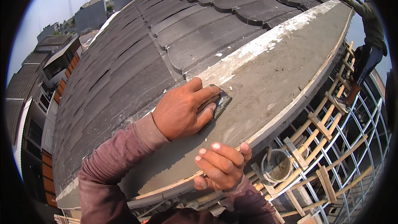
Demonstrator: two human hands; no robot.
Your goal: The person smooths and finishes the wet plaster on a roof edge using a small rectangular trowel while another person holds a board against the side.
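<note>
My left hand [182, 110] grips a small dark flat float [224, 101], pressed against the grey cement render [286, 66] of the sloping band along the roof edge. Its fingers and palm cover most of the float. Lower down, my right hand [224, 166] is palm up beside the outer edge of the band, fingers loosely curled and apart, with nothing in it. A thin wooden strip [286, 110] runs along that outer edge. The render looks damp and partly smoothed, with a few small lumps.
Dark roof tiles [195, 37] rise beyond a whitish mortar line. Below the edge at right, bamboo scaffolding [323, 120] holds a bucket [277, 166] with a tool and cement in it. Another person [369, 37] stands on the scaffold at far right. Metal bars [360, 141] lie beneath.
</note>
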